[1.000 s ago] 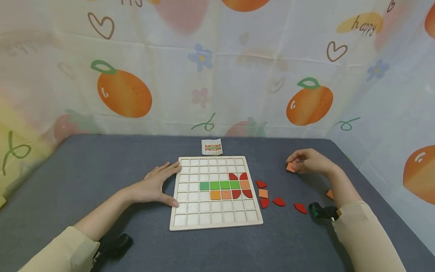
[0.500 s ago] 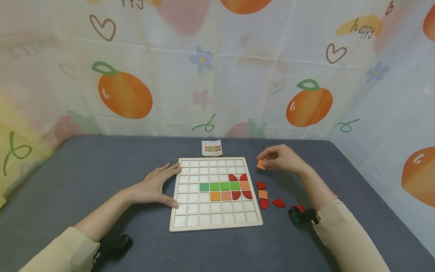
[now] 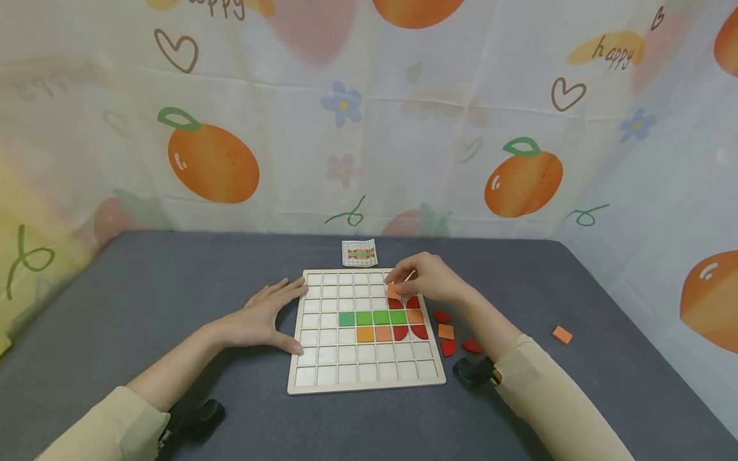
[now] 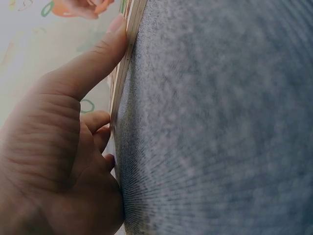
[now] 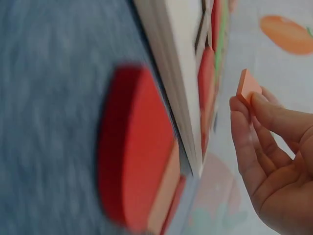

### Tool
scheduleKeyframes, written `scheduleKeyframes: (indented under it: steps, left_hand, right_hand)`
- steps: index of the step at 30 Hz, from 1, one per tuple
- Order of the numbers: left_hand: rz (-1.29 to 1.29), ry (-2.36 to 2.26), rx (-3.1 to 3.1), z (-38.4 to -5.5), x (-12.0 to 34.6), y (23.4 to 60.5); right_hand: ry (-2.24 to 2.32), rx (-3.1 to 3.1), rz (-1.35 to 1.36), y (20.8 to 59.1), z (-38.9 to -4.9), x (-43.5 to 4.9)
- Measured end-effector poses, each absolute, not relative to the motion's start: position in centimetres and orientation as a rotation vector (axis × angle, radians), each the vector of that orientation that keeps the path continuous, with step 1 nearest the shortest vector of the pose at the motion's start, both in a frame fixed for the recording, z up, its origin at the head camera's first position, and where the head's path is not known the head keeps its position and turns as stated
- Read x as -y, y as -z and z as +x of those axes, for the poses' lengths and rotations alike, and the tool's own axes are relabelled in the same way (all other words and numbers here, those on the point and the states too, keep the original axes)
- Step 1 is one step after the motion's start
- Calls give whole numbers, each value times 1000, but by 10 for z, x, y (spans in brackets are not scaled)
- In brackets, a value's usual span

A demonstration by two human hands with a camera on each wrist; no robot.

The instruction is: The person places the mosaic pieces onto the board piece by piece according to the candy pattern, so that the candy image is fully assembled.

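Observation:
My right hand (image 3: 429, 278) pinches a light orange square tile (image 5: 248, 87) between thumb and fingertips, held above the upper right part of a wooden grid board (image 3: 337, 376). My left hand (image 3: 262, 315) rests spread at the board's left side, thumb and fingertips on its edge, as the left wrist view also shows. Set in the board's cells are a row of green tiles (image 3: 381, 317), an amber tile (image 3: 365, 334), orange tiles (image 3: 414, 316) and red quarter-round tiles (image 3: 419, 331). One red piece lies partly behind the held tile in the head view.
Right of the board lie loose red quarter-round pieces (image 3: 448, 347) and an orange square (image 3: 446, 331). Farther right lies another orange tile (image 3: 562, 335). A small printed pattern card (image 3: 360, 253) lies behind the board. A printed curtain (image 3: 288, 128) stands behind the grey table (image 3: 369, 426).
My right hand has carried the orange tile leftward from the table's right side to over the board. My left hand has stayed in place.

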State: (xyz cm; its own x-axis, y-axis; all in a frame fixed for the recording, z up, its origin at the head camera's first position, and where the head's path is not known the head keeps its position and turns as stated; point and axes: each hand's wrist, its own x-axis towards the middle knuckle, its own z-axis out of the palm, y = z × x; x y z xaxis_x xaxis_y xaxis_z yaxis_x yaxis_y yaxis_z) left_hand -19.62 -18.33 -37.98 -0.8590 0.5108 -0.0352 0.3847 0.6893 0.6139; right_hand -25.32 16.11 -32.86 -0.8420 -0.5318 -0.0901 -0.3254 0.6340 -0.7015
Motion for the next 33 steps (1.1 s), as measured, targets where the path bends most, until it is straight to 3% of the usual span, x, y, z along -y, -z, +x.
scheduleKeyframes:
  steps: [33]
  left_hand:
    - [740,-913,-2703,-195,183,381]
  right_hand:
    - [865,-2667,-737,345,-248,-131]
